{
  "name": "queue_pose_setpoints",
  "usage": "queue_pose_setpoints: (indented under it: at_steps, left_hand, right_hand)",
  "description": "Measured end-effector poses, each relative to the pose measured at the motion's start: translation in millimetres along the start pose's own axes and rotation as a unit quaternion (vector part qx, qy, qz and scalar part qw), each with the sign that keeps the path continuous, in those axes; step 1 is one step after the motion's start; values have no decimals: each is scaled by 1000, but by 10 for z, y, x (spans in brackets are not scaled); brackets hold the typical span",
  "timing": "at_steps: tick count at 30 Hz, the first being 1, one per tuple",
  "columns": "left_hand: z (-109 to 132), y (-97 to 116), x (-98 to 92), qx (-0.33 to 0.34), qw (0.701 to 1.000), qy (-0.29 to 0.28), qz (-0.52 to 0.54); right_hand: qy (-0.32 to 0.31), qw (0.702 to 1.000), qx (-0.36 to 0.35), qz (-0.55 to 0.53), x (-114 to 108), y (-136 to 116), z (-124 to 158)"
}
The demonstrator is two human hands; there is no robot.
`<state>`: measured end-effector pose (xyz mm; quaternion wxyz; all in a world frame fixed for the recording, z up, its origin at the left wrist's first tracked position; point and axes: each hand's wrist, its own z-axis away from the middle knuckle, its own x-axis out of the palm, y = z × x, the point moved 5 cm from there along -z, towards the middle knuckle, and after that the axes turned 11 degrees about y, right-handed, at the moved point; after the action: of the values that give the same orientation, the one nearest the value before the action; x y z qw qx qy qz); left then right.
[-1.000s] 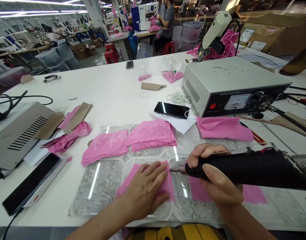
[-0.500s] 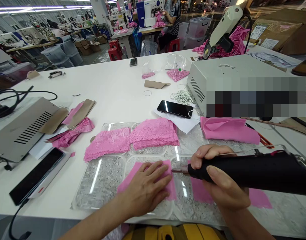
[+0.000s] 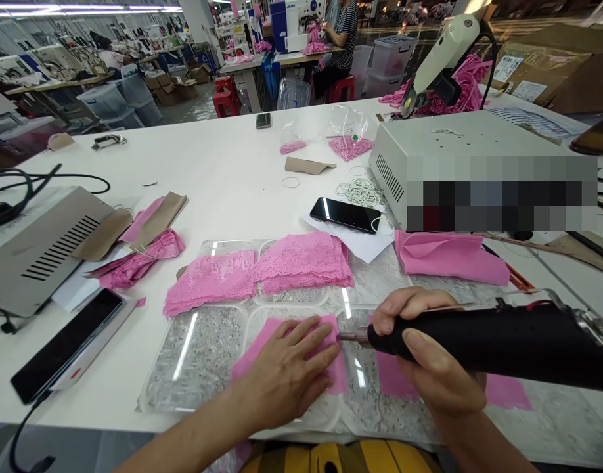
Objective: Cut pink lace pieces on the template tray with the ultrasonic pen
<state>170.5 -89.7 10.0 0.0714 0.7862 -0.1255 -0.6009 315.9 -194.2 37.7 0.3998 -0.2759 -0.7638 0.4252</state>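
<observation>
My left hand (image 3: 294,368) lies flat, fingers spread, on a pink fabric piece (image 3: 255,358) over a clear plastic sheet on a mottled grey work surface (image 3: 203,355). In my right hand (image 3: 434,348) is a thick black handheld tool with a metal tip (image 3: 483,341), held level and pointing left. Its tip meets the right edge of the fabric, close to my left fingertips. Under the tool lies more pink fabric (image 3: 395,378), partly hidden by my right hand. Beyond my hands rest two stacks of pink lace, one on the left (image 3: 210,279) and one nearer the middle (image 3: 304,263).
A grey metal box (image 3: 439,141) stands at the right, another box (image 3: 50,243) at the left. A black phone (image 3: 345,215), white elastic loops (image 3: 360,192) and folded pink cloth (image 3: 449,257) lie beyond the lace. A long black device (image 3: 67,345) with a cable lies at the left.
The tool and my right hand have shifted very slightly left. My left hand keeps its place on the fabric, and the view has moved a little.
</observation>
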Motion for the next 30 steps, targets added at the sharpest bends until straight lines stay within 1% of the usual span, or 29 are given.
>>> queue_pose_setpoints:
  at_steps: [4, 10, 14, 19, 25, 30]
  left_hand:
    - [12, -20, 3, -5, 1000, -1, 11]
    - [54, -38, -35, -3, 999, -18, 44]
    - [76, -34, -49, -12, 998, -21, 60]
    - [71, -14, -27, -14, 998, -36, 55]
    - [56, 5, -30, -11, 999, -22, 47]
    - [55, 2, -32, -16, 998, -30, 46]
  right_hand:
    - [-4, 1000, -5, 8, 8, -5, 1]
    - [33, 999, -5, -27, -27, -95, -25]
    - [30, 999, 17, -37, -86, -141, 20]
    - [40, 998, 33, -31, -168, -117, 112]
    - [26, 999, 19, -27, -131, -89, 139]
    - [28, 999, 17, -18, -135, -60, 151]
